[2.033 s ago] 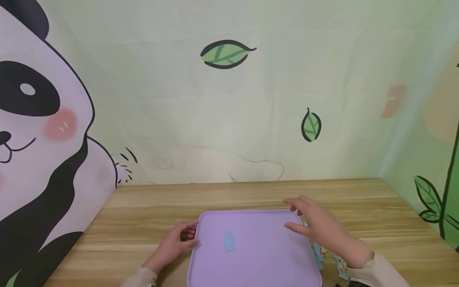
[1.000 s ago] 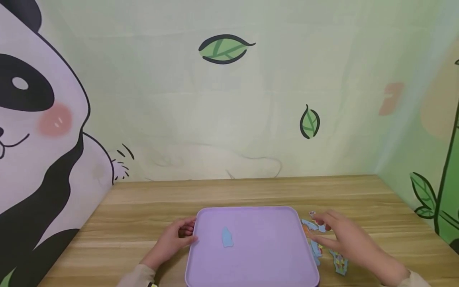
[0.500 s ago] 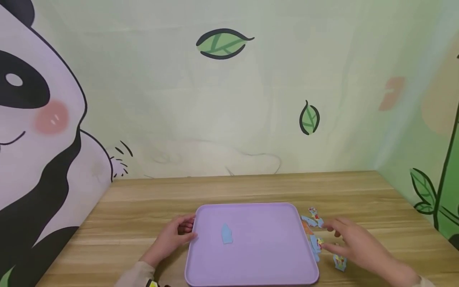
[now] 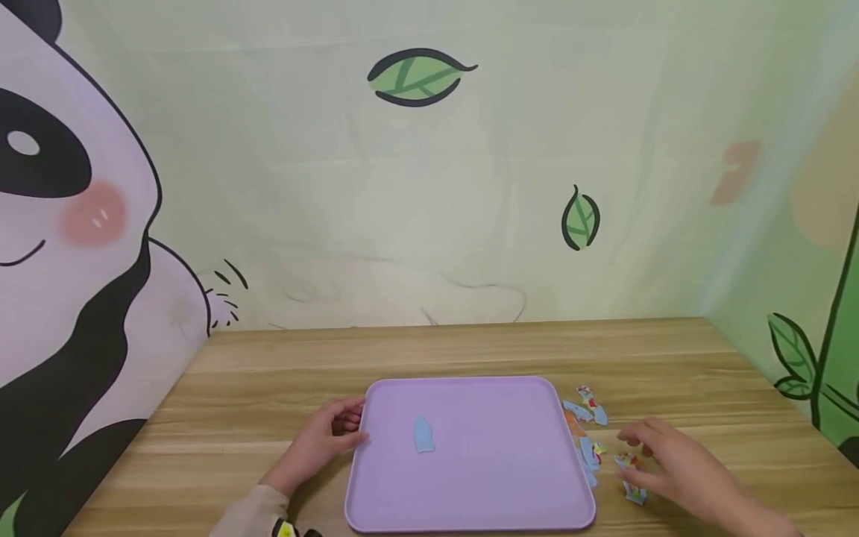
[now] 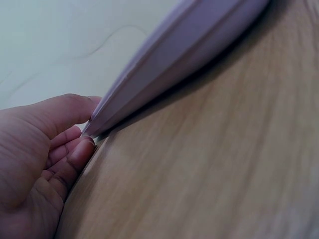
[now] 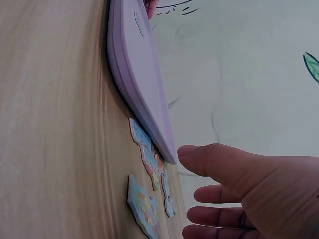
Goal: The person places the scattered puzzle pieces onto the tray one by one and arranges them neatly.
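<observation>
A lilac tray (image 4: 496, 455) lies on the wooden table with one light blue jigsaw puzzle piece (image 4: 423, 435) on its left half. My left hand (image 4: 312, 447) pinches the tray's left edge, thumb on the rim and fingers curled beside and below it, as the left wrist view shows. To the right of the tray my right hand (image 4: 684, 470) hovers with loosely bent fingers and nothing between them. Its thumb overlaps a multicoloured puzzle piece (image 4: 635, 494) in the head view; the same piece (image 6: 142, 206) shows below the hand in the right wrist view.
Several more puzzle pieces, among them a blue one (image 4: 577, 411), an orange one (image 4: 574, 425) and a blue one with a yellow part (image 4: 588, 456), lie along the tray's right edge. Behind the table (image 4: 268, 358) stands a backdrop (image 4: 302, 186) printed with a panda and leaves.
My right hand has moved from over the tray's far right corner, rightward and nearer, to the multicoloured piece, uncovering the other pieces. The left hand stays on the tray edge. The view has tilted slightly.
</observation>
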A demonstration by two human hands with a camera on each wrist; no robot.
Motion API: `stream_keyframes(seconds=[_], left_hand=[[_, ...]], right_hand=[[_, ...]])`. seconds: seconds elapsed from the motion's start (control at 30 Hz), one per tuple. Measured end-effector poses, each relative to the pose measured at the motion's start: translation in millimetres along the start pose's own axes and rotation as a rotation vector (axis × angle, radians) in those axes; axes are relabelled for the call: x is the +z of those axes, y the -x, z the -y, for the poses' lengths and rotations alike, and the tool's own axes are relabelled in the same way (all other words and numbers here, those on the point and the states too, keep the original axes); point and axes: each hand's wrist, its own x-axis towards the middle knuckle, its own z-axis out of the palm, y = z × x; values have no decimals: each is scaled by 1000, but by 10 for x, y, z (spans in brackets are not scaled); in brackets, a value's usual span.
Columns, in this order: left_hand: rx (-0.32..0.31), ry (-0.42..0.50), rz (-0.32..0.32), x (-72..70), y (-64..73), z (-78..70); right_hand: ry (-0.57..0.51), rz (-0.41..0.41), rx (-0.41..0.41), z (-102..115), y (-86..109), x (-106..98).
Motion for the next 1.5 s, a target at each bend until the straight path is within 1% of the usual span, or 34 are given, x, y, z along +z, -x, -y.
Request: stream_keyframes(seconds=[0.13, 0.23, 0.43, 0.5, 0.6, 0.77, 0.93, 1.07, 1.3, 1.5], left_hand=[[-3, -5, -5, 15, -10, 3], [1, -8, -7, 18, -11, 3], [9, -13, -7, 17, -4, -4], [13, -12, -10, 14, -3, -6], [14, -12, -4, 14, -9, -3], [6, -6, 0, 13, -13, 5], [-9, -5, -10, 22, -18, -14], [-16, -6, -18, 27, -15, -29], [1, -14, -22, 25, -19, -13], [-13, 4, -19, 32, -20, -15]], right_hand=[[-21, 78, 43, -29, 14, -5], [-24, 101, 60, -44, 27, 2], [-9, 77, 33, -81, 66, 43], [-10, 84, 32, -91, 73, 54], [-9, 100, 55, -105, 93, 67], [3, 96, 63, -115, 119, 86], [19, 77, 54, -122, 122, 109], [20, 79, 53, -127, 112, 122], [22, 73, 36, -138, 106, 127], [20, 77, 44, -139, 111, 133]])
